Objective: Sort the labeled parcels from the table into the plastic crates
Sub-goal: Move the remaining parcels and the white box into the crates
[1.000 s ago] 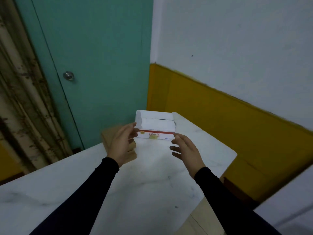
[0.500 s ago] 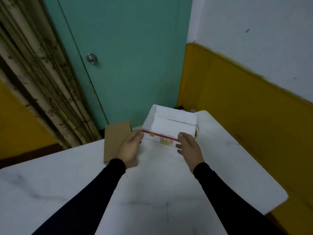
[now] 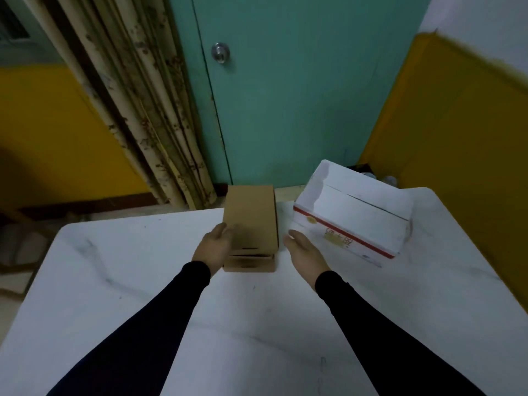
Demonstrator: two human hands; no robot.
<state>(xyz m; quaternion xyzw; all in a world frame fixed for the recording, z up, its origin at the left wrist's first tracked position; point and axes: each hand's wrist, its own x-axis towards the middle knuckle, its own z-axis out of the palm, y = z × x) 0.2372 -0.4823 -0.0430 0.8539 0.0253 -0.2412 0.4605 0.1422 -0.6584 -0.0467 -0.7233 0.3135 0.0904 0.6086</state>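
Left hand (image 3: 215,247) open, touching the brown cardboard parcel's (image 3: 251,221) left side at the table's (image 3: 143,281) far edge; right hand (image 3: 304,254) open, just beside it. White parcel (image 3: 354,215) w/ red stripe sits right. One-sided push could tip the brown one off.

White marble-patterned table (image 3: 137,281) was seen, grey veining across top, far corners rounded. Brown cardboard box (image 3: 251,221) was laid flat near far edge, long side running away from viewer, far end overhanging table edge. White box (image 3: 354,215) with red stripe along near side was set to its right, turned at angle, near far right corner. Boxes were kept apart by narrow gap.
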